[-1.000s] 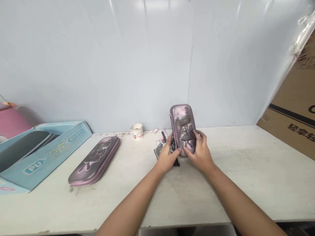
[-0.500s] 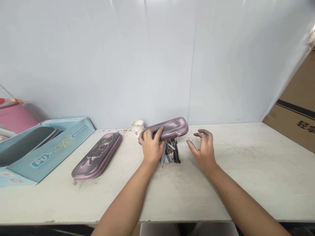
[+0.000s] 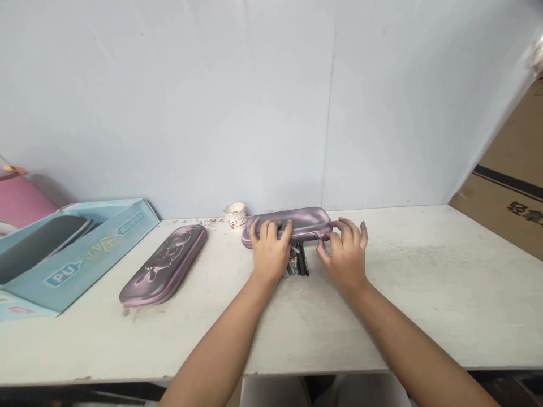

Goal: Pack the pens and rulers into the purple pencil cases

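A shiny purple pencil case (image 3: 303, 221) lies on its long side across a small pile of pens and markers (image 3: 298, 263) near the back of the white table (image 3: 424, 294). My left hand (image 3: 270, 251) lies over the case's left half, fingers curled on its top. At the case's right end, my right hand (image 3: 344, 252) pinches the zipper pull (image 3: 326, 236) between thumb and fingers. A second purple case (image 3: 165, 263) with a raised figure lies flat to the left, apart from both hands.
A light blue open box (image 3: 63, 260) with dark cases inside sits at the far left, a pink object (image 3: 19, 200) behind it. A small paper cup (image 3: 235, 215) stands by the wall. A cardboard carton (image 3: 509, 198) leans at the right.
The case stood upright in both hands, then my left hand laid it sideways over the pens. My right hand let go, hovered open, and now grips the case's right end.
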Tool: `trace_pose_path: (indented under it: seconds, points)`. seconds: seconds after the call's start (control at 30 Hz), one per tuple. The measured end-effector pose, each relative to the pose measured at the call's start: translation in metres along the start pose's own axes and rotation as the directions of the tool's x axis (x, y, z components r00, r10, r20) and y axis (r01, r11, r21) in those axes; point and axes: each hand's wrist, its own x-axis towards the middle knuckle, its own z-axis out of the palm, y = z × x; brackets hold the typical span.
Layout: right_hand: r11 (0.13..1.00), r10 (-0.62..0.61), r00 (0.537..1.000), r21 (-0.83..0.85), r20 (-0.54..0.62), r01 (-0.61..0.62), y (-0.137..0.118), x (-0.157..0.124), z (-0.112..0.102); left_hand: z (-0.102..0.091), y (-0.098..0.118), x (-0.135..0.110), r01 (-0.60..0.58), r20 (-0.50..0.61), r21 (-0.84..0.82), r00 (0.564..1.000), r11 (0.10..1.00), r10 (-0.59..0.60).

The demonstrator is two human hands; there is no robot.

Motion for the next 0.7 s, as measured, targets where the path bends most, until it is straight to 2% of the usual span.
trace_pose_path:
  seconds: [0.27, 0.47, 0.7]
  points:
    - [0.996, 0.074, 0.997, 0.047, 0.007, -0.074, 0.0026, -0.0008, 0.0013, 0.0012, 0.0004, -0.0009, -0.008, -0.006, 0.006, 1.000, 1.000, 0.009]
    - [0.995, 0.066, 0.998, 0.079, -0.003, -0.065, 0.0024, -0.0027, 0.0049, -0.0009, 0.0011, 0.0003, 0.016, -0.005, -0.007, 1.000, 1.000, -0.016]
    - [0.966, 0.042, 0.999, 0.254, -0.005, -0.039, 0.0067, 0.0036, -0.0012, 0.0029, -0.0016, -0.0003, 0.084, 0.029, -0.084, 0.996, 0.993, -0.082]
